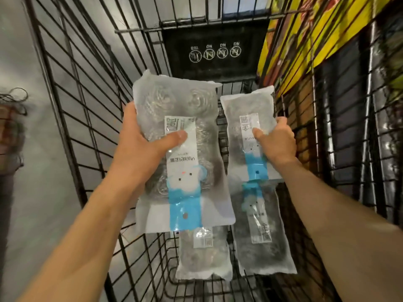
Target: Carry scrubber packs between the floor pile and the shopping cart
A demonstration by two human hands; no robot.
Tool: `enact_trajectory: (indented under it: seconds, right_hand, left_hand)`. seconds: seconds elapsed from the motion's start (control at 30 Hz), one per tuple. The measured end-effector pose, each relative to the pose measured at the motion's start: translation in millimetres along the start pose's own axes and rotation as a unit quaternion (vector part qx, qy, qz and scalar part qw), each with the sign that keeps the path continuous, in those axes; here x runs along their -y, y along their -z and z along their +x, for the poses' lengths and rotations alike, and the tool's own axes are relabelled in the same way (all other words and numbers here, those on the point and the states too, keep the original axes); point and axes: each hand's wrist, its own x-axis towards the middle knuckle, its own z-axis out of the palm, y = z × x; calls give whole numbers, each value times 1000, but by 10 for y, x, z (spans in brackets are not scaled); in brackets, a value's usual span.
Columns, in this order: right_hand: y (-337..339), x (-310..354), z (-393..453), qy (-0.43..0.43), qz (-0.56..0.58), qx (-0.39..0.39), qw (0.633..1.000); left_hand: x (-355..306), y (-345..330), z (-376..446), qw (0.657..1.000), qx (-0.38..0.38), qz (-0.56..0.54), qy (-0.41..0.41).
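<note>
The left hand (139,144) grips a wide clear plastic pack of coiled steel scourers (181,149), thumb on its label; the right hand (277,142) clamps a narrower scourer pack (250,136). Both packs run 12 to 6 o'clock above the wire cart (87,94), partly hiding two packs (261,236) below.

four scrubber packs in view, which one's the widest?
The pack gripped by the left hand: scourers sit two across inside. The right hand's pack and both lying in the cart are narrow.
</note>
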Motion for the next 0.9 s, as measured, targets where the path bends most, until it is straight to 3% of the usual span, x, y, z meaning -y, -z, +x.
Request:
enact_trajectory:
  seconds: [0.07,0.2,0.43,0.63,0.77,0.9]
  right_hand:
    - [8,31,-49,28,-52,-19,998]
    - [105,55,-94,163,-141,-72,974]
    - [459,115,-342,278,-207,7,938]
    - [508,26,-459,255,-245,60,933]
    - [498,-21,-477,247,-283,78,924]
    - [497,-19,-514,250,-292,77,920]
  left_hand:
    - [-2,-19,11,1000,1,10,1]
    - [40,-67,36,1000,4,16,-11]
    - [296,-224,425,998,36,60,-9]
    - [740,-342,869,987,34,150,47]
    - [859,-433,957,945,2,326,31]
    - [752,-422,940,872,26,478,-106]
